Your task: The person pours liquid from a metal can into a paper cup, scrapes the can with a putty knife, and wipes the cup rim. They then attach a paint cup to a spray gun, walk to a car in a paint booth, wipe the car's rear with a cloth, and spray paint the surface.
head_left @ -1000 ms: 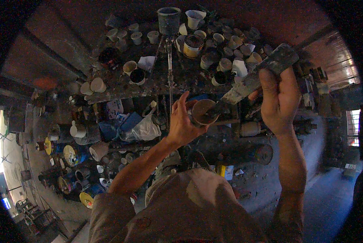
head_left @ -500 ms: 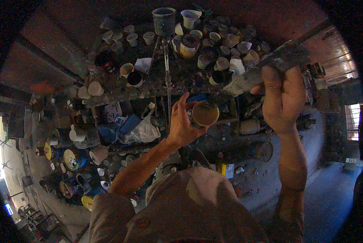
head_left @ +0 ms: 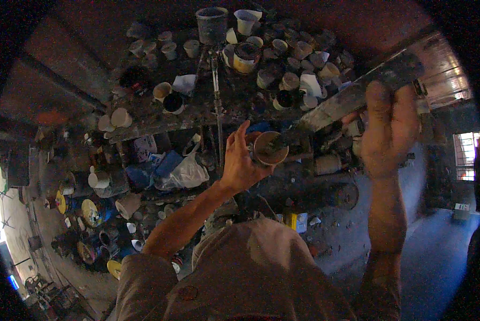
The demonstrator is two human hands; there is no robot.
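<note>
The left hand [head_left: 241,167] curves around the side of a small cup [head_left: 275,157], its fingers parted only as far as the cup's width; 1 fingertip points up past the rim, and the thumb lies along the near side. The right hand [head_left: 388,136] grips a flat, brush-like tool [head_left: 352,100], the thumb pressed along its broad handle and 1 fingertip showing past the handle's lower edge.

The cup is in front of the chest, below the bench [head_left: 159,125] edge in view, its round mouth turned toward the camera and its inside brownish. The tool slants down from upper right, pale and stained along the middle, its dark end at the cup's mouth.

The right hand is blurred, and its remaining fingers are hidden. Whether the dark tip touches the cup's inside I cannot tell; the light is dim.
</note>
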